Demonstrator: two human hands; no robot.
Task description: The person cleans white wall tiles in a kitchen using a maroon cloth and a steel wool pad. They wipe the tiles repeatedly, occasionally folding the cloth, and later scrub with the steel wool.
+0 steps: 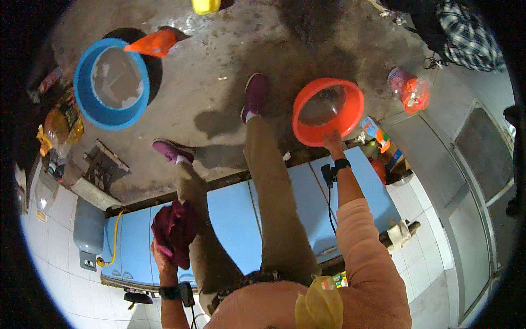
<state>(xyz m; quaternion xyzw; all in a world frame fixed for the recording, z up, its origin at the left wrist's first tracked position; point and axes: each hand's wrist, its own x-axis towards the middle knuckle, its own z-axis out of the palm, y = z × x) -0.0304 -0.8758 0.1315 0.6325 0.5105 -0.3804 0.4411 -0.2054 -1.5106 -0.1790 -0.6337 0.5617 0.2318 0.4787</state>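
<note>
My right hand (333,142) grips the near rim of a red plastic basin (314,131), which is tilted. Some clear liquid seems to lie in its bottom. A crumpled maroon cloth (174,230) is in my left hand (163,257), held beside my left leg, and it hides most of the fingers. Both wrists carry a black strap with a small device and a cable. A round blue basin (111,120) stands ahead on the left and holds greyish water. An orange-red object (155,43), perhaps a plastic bag, overlaps its rim.
Blue cabinet doors (230,222) run behind my legs. A small wooden stool (100,168) and a grey gas cylinder (88,224) are on the left. On the right are a pink perforated basket (398,80), boxes and packets (378,133), and a grey metal door (444,177). A yellow container (205,5) stands far ahead.
</note>
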